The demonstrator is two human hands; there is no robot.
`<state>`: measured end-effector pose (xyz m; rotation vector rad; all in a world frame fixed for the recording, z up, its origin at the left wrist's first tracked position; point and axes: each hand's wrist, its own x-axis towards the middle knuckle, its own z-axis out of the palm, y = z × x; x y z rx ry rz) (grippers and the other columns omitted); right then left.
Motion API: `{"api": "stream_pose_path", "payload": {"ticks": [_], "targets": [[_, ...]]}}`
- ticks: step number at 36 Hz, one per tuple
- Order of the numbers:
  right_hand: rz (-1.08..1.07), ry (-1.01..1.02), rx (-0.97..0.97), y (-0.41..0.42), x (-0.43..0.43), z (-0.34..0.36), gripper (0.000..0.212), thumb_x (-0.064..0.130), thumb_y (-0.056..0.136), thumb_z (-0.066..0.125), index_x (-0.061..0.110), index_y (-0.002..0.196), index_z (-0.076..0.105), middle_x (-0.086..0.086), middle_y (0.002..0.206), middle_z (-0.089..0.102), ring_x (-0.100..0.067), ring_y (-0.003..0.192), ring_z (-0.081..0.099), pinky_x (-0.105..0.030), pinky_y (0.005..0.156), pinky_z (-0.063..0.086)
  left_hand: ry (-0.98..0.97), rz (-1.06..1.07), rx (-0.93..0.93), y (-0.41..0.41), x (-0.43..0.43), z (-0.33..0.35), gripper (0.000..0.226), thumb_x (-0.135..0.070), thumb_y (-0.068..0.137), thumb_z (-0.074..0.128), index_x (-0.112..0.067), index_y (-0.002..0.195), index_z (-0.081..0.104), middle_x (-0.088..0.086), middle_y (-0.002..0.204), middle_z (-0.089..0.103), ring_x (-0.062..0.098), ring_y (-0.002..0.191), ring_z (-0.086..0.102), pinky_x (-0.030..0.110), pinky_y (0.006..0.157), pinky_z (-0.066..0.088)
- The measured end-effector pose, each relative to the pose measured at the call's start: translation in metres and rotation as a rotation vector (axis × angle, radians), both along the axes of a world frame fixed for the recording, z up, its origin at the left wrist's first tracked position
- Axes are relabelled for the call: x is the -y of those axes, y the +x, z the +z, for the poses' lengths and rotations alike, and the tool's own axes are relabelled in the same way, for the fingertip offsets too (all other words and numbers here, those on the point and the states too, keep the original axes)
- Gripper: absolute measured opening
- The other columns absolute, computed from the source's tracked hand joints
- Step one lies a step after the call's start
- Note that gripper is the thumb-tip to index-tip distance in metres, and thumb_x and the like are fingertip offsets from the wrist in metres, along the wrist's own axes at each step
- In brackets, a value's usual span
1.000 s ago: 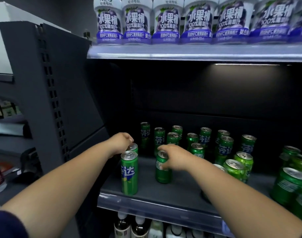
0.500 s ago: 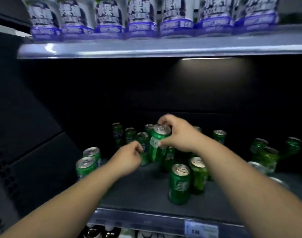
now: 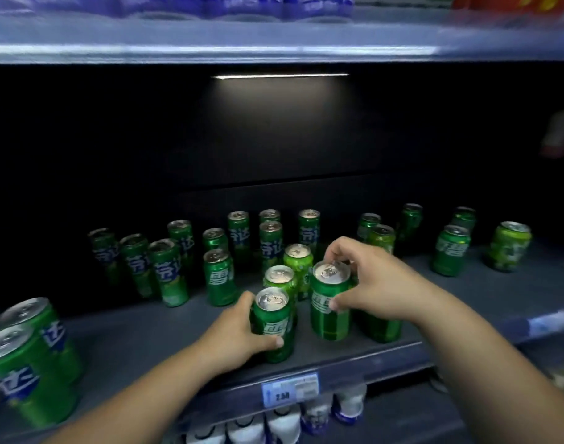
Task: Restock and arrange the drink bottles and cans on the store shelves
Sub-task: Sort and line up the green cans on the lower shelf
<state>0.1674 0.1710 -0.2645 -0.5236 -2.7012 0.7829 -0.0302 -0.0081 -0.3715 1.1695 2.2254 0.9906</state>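
My left hand (image 3: 232,334) is curled round a green can (image 3: 272,325) at the front edge of the shelf (image 3: 146,341), thumb across its front. My right hand (image 3: 380,283) pinches a second can (image 3: 330,302) just to the right, fingers over its top rim and thumb on its side. Both cans stand straight up, close together but not touching. I think they need lining up in rows. Another can (image 3: 279,277) stands right behind my left fingers, and a hidden can (image 3: 380,328) sits under my right wrist. I could bump those.
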Motion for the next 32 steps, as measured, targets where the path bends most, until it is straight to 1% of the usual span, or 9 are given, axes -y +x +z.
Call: {"api": "stream_pose_path", "payload": {"ticks": [4,8,13,17,20,23,26,29,32], "targets": [[-0.034,0.072,0.105,0.005,-0.008,-0.014,0.056,0.036,0.064,0.092,0.039,0.100,0.049,0.014,0.102,0.060,-0.011,0.083,0.061,-0.035,0.069,0.055,0.026,-0.053,0.005,0.017,-0.018,-0.001,0.069,-0.043,0.064,0.089,-0.036,0.118,0.046,-0.016,0.116,0.066,-0.001,0.105,0.063,0.030,0.095,0.053],[-0.080,0.158,0.140,0.003,-0.018,-0.025,0.059,0.044,0.063,0.089,0.040,0.102,0.045,0.013,0.100,0.058,-0.013,0.089,0.057,-0.037,0.075,0.053,0.046,-0.070,-0.002,0.031,-0.031,0.000,0.076,-0.040,0.067,0.089,-0.039,0.128,0.043,-0.017,0.119,0.065,0.000,0.107,0.062,0.026,0.096,0.051],[-0.140,0.212,0.205,0.000,-0.031,-0.037,0.059,0.048,0.062,0.085,0.040,0.100,0.041,0.013,0.101,0.058,-0.019,0.096,0.055,-0.039,0.088,0.047,0.055,-0.062,0.006,0.039,-0.043,-0.001,0.070,-0.039,0.067,0.089,-0.035,0.123,0.047,-0.015,0.120,0.065,0.003,0.109,0.062,0.030,0.098,0.051],[-0.139,0.229,0.259,0.001,-0.038,-0.044,0.055,0.047,0.066,0.084,0.039,0.095,0.039,0.014,0.101,0.055,-0.022,0.098,0.054,-0.037,0.085,0.045,0.071,-0.069,0.027,0.045,-0.050,-0.002,0.071,-0.038,0.069,0.087,-0.035,0.127,0.048,-0.015,0.122,0.065,0.004,0.111,0.061,0.033,0.101,0.050],[-0.110,0.229,0.251,0.002,-0.039,-0.036,0.046,0.041,0.069,0.085,0.037,0.093,0.045,0.014,0.097,0.057,-0.016,0.094,0.056,-0.034,0.081,0.048,0.041,-0.094,-0.001,0.042,-0.046,0.003,0.072,-0.038,0.071,0.086,-0.035,0.132,0.050,-0.017,0.123,0.065,0.002,0.109,0.063,0.031,0.100,0.051],[-0.073,0.221,0.194,0.002,-0.037,-0.017,0.038,0.037,0.076,0.081,0.036,0.099,0.051,0.012,0.104,0.057,-0.011,0.090,0.058,-0.032,0.076,0.050,-0.005,-0.061,-0.069,0.031,-0.035,0.013,0.066,-0.045,0.068,0.085,-0.034,0.128,0.058,-0.014,0.113,0.067,0.003,0.101,0.065,0.031,0.095,0.053],[-0.028,0.223,0.110,-0.007,-0.028,0.003,0.041,0.039,0.078,0.082,0.039,0.105,0.051,0.015,0.108,0.054,-0.010,0.099,0.057,-0.033,0.085,0.051,-0.019,0.004,-0.137,0.020,-0.022,0.026,0.052,-0.042,0.068,0.087,-0.030,0.114,0.063,-0.008,0.103,0.068,0.007,0.092,0.066,0.034,0.090,0.055],[0.042,0.223,0.053,-0.027,-0.014,0.015,0.041,0.037,0.077,0.083,0.038,0.105,0.054,0.017,0.106,0.054,-0.009,0.103,0.057,-0.031,0.086,0.051,-0.036,0.034,-0.235,0.010,-0.004,0.044,0.038,-0.035,0.073,0.086,-0.030,0.104,0.065,-0.010,0.098,0.069,0.006,0.090,0.066,0.027,0.087,0.054],[0.134,0.235,0.039,-0.054,0.006,0.022,0.040,0.040,0.078,0.083,0.035,0.110,0.059,0.016,0.110,0.059,-0.008,0.106,0.059,-0.027,0.086,0.049,-0.097,0.081,-0.351,-0.005,0.019,0.063,0.036,-0.039,0.076,0.083,-0.028,0.107,0.068,-0.012,0.098,0.068,0.004,0.091,0.063,0.021,0.083,0.052]]}}
